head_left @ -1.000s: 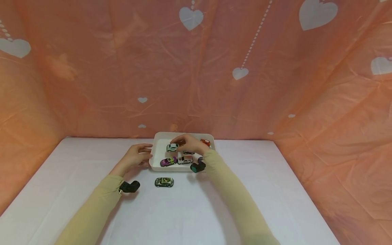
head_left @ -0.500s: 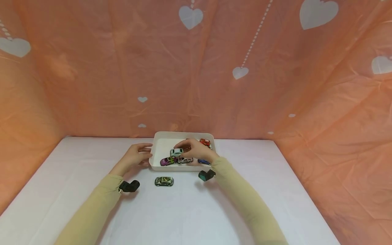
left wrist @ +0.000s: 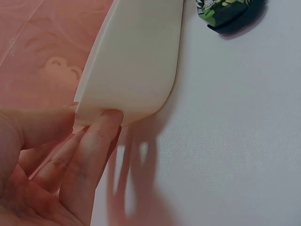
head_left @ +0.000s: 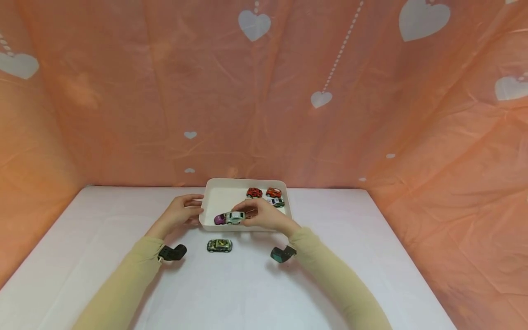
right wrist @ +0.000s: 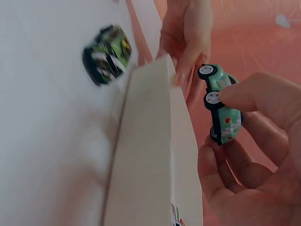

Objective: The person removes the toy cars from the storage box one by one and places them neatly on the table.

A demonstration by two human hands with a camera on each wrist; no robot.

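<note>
I see the right hand (head_left: 268, 216) pinching the mint-green toy car (head_left: 235, 217) over the white rectangular tray (head_left: 218, 195); a slack pinch could drop it onto the purple toy car (head_left: 220, 220). The straight-fingered left hand (head_left: 178, 213) could push the tray askew.

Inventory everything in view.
Tabletop: 1, white, foreground
Heart-print backdrop: 1, orange, behind
Tray: 1, white, on tabletop
Camouflage toy car: 1, green, on tabletop
Mint toy car: 1, green, over tray
Purple toy car: 1, purple, inside tray
Red toy cars: 2, reddish, inside tray
White toy car: 1, white, inside tray
Wrist cameras: 2, black, wrists
Sleeves: 2, yellow, arms
Left hand: 1, bare, touching tray
Right hand: 1, bare, pinching mint toy car; may hide others
</note>
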